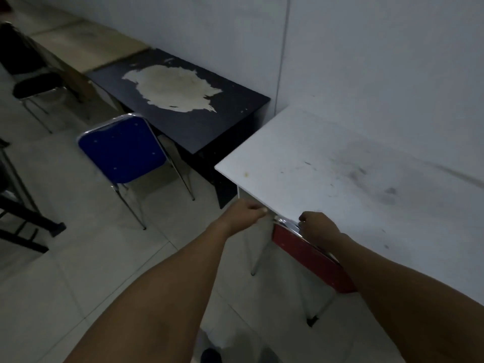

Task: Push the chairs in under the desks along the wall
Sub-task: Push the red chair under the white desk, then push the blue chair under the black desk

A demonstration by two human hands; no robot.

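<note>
A dim, bluish indoor scene with soft, even light and only faint shadows. The white tabletop (340,163) is the brightest area. Straight lines bow towards the edges, and the far left corner looks blurred and grainy.

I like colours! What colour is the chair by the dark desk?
Blue padded chair back, chrome frame; head view.
</note>
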